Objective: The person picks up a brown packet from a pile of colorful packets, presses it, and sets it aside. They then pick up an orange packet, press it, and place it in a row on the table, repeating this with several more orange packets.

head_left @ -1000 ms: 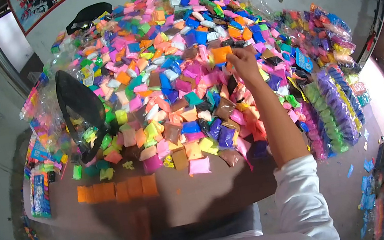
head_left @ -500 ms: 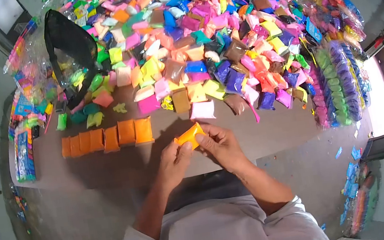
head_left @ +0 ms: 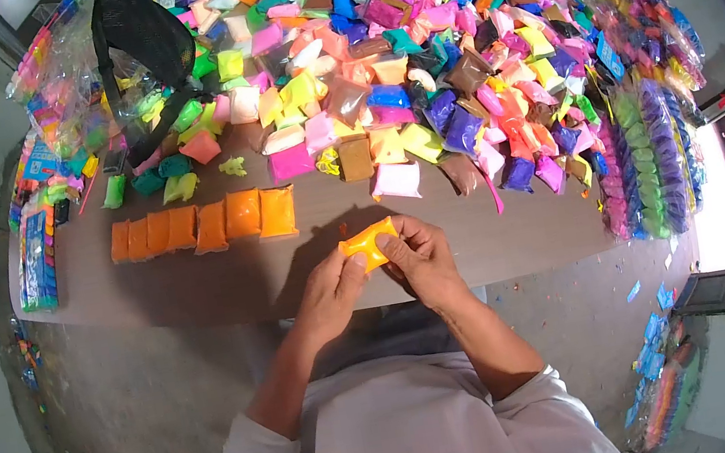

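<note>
Between my two hands, above the table's near edge, is a small shiny yellow-orange packet (head_left: 367,243). My left hand (head_left: 332,288) pinches its left end, thumb on top. My right hand (head_left: 421,257) grips the other end, its thumb pressed on the upper face and the fingers partly hidden behind. To the left, a row of several orange packets (head_left: 213,225) lies side by side on the brown table (head_left: 230,290). Beyond my hands, a pale pink packet (head_left: 396,180) rests in front of the big heap.
A large heap of packets in many colours (head_left: 412,57) covers the back of the table. A black mesh-like item (head_left: 147,33) stands at the left of it. Long packs of stacked packets (head_left: 645,153) line the right end, and more packs (head_left: 36,259) stand at the left edge.
The view has shifted slightly, so the table's things sit a little higher. Both hands still hold the yellow-orange packet, now turned a little with more of its face showing.
</note>
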`<state>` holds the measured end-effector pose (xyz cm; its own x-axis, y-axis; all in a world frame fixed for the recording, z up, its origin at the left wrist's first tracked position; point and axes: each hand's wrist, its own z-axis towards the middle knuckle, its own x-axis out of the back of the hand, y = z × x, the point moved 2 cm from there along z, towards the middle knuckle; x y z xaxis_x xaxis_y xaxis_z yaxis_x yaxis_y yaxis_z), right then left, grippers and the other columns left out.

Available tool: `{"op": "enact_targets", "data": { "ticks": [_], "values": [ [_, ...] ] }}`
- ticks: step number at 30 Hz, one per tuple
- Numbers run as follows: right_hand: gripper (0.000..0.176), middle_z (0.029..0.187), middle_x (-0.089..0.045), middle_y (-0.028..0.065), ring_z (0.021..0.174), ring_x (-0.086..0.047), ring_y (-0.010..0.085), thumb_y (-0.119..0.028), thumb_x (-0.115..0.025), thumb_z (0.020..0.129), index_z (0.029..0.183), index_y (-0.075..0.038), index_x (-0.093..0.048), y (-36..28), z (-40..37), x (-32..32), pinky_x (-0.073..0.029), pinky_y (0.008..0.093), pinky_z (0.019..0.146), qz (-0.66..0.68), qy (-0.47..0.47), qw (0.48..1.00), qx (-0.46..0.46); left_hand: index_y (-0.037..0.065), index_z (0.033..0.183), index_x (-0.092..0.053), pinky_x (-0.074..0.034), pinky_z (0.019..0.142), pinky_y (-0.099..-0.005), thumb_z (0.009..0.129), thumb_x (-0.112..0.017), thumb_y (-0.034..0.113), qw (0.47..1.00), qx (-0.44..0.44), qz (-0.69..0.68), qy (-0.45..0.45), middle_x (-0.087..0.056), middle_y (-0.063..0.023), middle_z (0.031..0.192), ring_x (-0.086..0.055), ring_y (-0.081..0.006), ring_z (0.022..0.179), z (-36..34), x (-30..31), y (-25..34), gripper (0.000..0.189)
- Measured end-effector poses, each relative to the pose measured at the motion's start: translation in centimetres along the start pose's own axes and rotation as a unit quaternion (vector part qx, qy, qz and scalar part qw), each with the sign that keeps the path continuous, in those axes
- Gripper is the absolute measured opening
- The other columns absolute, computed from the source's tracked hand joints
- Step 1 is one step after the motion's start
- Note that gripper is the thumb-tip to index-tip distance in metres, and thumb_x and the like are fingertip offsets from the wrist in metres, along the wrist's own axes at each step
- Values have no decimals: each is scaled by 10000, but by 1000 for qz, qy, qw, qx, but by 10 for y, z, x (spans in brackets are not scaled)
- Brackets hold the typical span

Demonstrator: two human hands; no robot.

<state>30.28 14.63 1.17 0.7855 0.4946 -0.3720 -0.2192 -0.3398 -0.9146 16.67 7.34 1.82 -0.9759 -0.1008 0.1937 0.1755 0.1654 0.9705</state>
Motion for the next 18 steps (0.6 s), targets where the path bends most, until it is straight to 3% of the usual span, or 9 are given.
{"op": "enact_targets", "data": {
  "ticks": [4,6,10,12,18],
  "values": [
    [233,725,-550,-42,575,-409,6,-224,-567,934,1019,-10,-602,-1,-7,-4,-308,165,497,-25,46,998,36,16,963,-520,-374,543,-248,979,-378,362,1000,-31,5,4,-493,-2,698,-447,-85,617,0,0,5,374],
    [228,716,-549,-43,574,-410,6,-227,-562,937,992,-12,-614,-5,-10,-9,-304,172,488,-23,63,998,21,17,955,-517,-375,550,-256,978,-372,344,999,21,-49,-1,-482,-2,687,-440,-101,619,0,3,4,359],
    [239,696,-546,-44,558,-409,9,-244,-553,941,960,-20,-632,-1,-5,-2,-301,174,477,-98,12,994,45,24,940,-527,-375,555,-260,975,-366,331,1000,2,-20,14,-482,-4,682,-443,-105,616,-2,3,6,348],
    [254,677,-542,-42,532,-399,14,-261,-544,945,944,-29,-647,-4,-7,0,-296,177,464,-59,25,998,4,29,932,-541,-380,559,-259,971,-359,327,1000,-6,-14,-18,-495,-9,681,-446,-100,608,-1,2,9,351],
    [249,673,-542,-27,519,-400,26,-262,-550,941,953,-31,-642,-13,-11,-2,-307,181,462,-52,42,998,-21,23,934,-554,-393,556,-239,968,-352,322,999,3,-45,-1,-532,-15,702,-456,-81,601,-1,2,6,362]
  ]
}}
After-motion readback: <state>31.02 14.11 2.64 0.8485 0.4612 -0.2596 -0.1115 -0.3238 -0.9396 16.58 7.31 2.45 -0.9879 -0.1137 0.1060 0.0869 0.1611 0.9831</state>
